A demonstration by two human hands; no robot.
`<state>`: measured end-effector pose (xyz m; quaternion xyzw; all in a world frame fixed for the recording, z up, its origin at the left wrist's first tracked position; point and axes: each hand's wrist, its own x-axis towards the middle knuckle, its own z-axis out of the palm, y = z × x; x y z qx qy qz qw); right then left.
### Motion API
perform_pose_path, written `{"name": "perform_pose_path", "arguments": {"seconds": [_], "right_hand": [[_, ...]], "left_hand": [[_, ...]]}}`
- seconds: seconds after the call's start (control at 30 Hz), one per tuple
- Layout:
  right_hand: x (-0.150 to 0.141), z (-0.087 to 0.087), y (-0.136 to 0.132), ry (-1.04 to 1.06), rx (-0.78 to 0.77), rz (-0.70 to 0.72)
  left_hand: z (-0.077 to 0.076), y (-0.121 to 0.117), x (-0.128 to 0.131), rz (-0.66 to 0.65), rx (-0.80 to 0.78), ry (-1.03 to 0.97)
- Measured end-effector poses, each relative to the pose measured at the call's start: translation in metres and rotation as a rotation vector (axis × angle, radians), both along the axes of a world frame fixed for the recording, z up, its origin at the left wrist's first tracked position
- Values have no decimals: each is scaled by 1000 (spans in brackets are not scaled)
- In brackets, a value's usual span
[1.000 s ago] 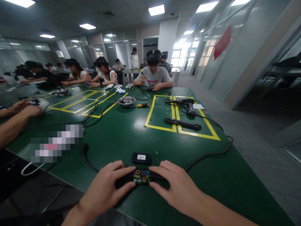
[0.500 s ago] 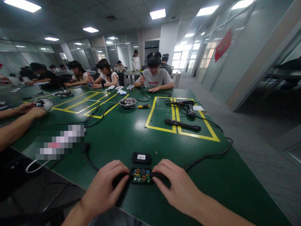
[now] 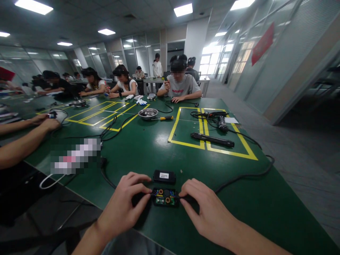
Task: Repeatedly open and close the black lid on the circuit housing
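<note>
A small open black case lies on the green table, with a circuit board inside that carries copper coils and coloured wires. At its left end, my left hand pinches a black cable between thumb and a finger, while another finger stretches out above. My right hand holds the black cable at the case's right end in a thumb-and-finger pinch. Just beyond the case lies its black cover, with a white label facing up. Parts of both cables are hidden by my hands.
A metal bowl and a yellow-black screwdriver lie further off. A black rod-shaped tool and a corded black tool rest within yellow tape. A power strip is at left. Co-workers sit around the table.
The view has shifted, so everything appears slightly further right. One finger of my left hand has lifted and straightened toward the cover. My right hand keeps its pinch.
</note>
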<state>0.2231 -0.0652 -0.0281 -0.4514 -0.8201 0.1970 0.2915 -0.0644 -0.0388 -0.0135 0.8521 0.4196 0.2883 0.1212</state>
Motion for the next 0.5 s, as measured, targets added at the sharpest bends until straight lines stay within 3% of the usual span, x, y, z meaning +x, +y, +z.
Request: {"name": "perform_pose_path", "arguments": {"seconds": [0.13,0.27,0.5], "right_hand": [[-1,-3,1,-13,-13,-10],[-2,-4,2,-35,-18,-29],[-3,-4,2,-11,-26,-23]], "left_hand": [[9,19,21,41,-12,24],[15,40,42,-99,-158,145],[14,38,25,-140,-131,152]]}}
